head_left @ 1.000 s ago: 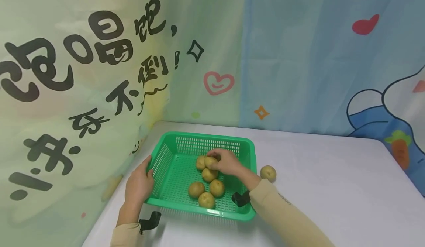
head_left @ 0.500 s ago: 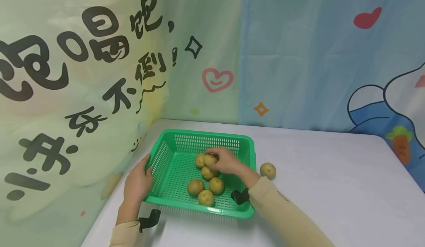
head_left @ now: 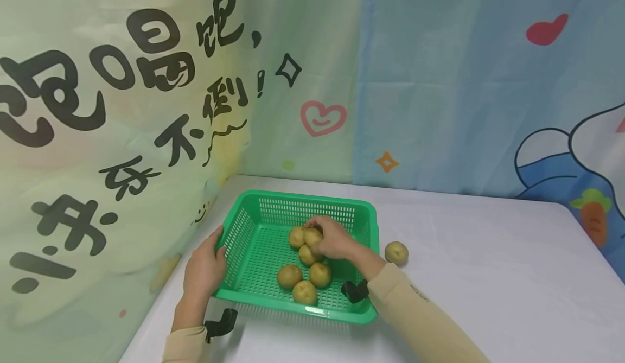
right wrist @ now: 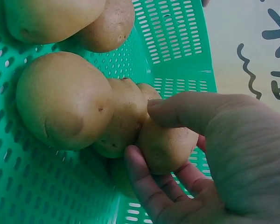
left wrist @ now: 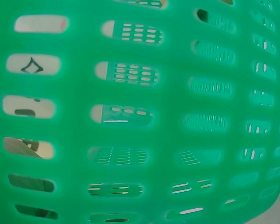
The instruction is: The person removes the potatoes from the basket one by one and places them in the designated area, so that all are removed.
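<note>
A green plastic basket point(head_left: 273, 300) with slotted walls stands on the table, several potatoes inside. My left hand point(head_left: 202, 269) grips its left rim, thumb along the edge; the left wrist view shows only the slotted green wall point(left wrist: 79, 126). Inside the basket, my right hand point(head_left: 336, 239) holds a potato point(head_left: 312, 236) between thumb and fingers. In the right wrist view that potato point(right wrist: 164, 147) touches its neighbours. Another potato point(head_left: 295, 237) lies left of it and one point(head_left: 307, 255) just below, partly covered by the hand. Nearer the front are three more, including a potato point(head_left: 305, 293) by the near wall.
One loose potato point(head_left: 396, 253) lies on the white table point(head_left: 488, 276), right of the basket. A printed cloth point(head_left: 439, 81) hangs behind the table, and another with black lettering point(head_left: 73, 162) runs along the left side, close to my left hand.
The head view has shifted slightly. My right hand stays at the same potato with only a small movement of its fingers, and my left hand remains on the rim.
</note>
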`<move>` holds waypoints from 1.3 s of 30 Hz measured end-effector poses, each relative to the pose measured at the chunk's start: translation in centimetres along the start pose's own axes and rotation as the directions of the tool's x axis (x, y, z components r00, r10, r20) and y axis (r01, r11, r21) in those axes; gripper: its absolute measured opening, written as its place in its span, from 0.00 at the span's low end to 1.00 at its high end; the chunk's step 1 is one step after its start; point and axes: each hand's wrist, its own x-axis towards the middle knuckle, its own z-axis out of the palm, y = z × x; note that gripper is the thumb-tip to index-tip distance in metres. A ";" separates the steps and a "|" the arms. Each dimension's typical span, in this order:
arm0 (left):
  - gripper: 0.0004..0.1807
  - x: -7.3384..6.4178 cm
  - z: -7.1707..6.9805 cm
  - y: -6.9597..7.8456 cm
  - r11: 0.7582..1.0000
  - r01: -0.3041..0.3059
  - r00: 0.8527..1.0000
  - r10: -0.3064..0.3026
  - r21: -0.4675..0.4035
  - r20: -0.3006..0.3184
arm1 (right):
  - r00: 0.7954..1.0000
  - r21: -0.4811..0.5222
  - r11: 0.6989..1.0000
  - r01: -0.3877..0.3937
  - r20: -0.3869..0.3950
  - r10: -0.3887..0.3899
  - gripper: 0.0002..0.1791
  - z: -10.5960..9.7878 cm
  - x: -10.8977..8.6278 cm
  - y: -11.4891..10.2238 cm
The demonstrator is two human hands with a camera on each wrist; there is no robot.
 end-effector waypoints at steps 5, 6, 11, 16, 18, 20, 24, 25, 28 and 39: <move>0.27 0.0 0.0 0.0 1.000 -0.002 1.000 0.002 -0.002 0.000 | 1.000 -0.037 0.999 0.005 0.015 -0.005 0.32 -0.1 -0.3 -0.1; 0.27 0.0 0.0 0.0 1.000 -0.003 1.000 0.003 -0.002 -0.001 | 1.000 -0.039 0.999 0.002 0.016 -0.001 0.32 -0.1 -0.3 -0.2; 0.28 -0.1 -0.1 0.1 1.000 0.004 1.000 -0.004 0.003 0.007 | 1.000 -0.005 1.000 0.009 0.006 -0.009 0.31 -0.1 -0.4 -0.1; 0.27 -0.2 0.0 0.1 1.000 0.009 1.000 -0.009 0.004 0.015 | 0.999 0.064 0.997 0.040 -0.020 -0.039 0.31 -0.4 -0.5 -0.4; 0.27 -0.2 0.0 0.1 1.000 0.007 1.000 -0.007 0.004 0.013 | 0.998 0.084 0.995 0.050 -0.029 -0.048 0.31 -0.6 -0.6 -0.7; 0.27 -0.2 0.0 0.1 1.000 0.004 1.000 -0.004 0.005 0.012 | 0.997 0.102 0.993 0.063 -0.040 -0.059 0.32 -0.9 -0.7 -1.0; 0.27 -0.1 -0.1 0.1 1.000 0.001 1.000 -0.001 0.008 0.006 | 0.995 0.120 0.989 0.091 -0.060 -0.084 0.32 -1.6 -1.0 -1.8; 0.28 -0.2 -0.1 0.1 1.000 0.003 1.000 -0.003 0.011 0.008 | 0.994 0.126 0.988 0.093 -0.061 -0.086 0.32 -1.9 -1.2 -2.0; 0.28 -0.1 0.0 0.1 1.000 0.006 1.000 -0.006 0.015 0.010 | 0.992 0.116 0.987 0.110 -0.067 -0.103 0.32 -2.6 -1.9 -2.4; 0.28 -0.1 -0.1 0.1 1.000 0.003 1.000 -0.003 0.013 0.011 | 0.992 0.228 0.966 0.123 -0.042 -0.117 0.30 -6.3 -5.2 -2.6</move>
